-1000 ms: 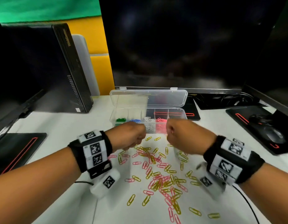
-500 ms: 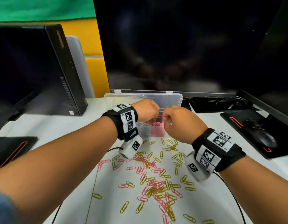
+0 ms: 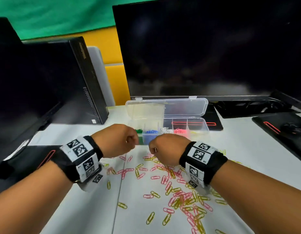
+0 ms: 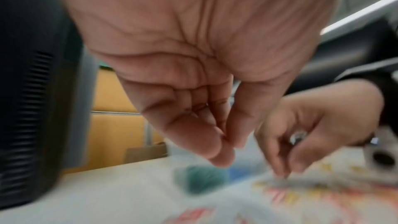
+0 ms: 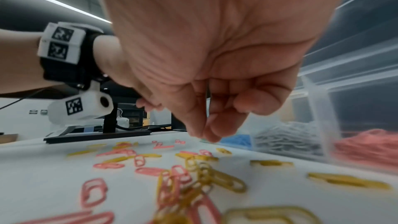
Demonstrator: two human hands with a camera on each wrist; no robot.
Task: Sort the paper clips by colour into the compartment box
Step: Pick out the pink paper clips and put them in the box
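White desk (image 3: 75,208); scattered pink, yellow paper clips (image 3: 180,196).

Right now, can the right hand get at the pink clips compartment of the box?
Probably yes. The right hand hovers just in front of the compartment box, whose lid stands open behind, and nothing lies between it and the pink clips compartment.
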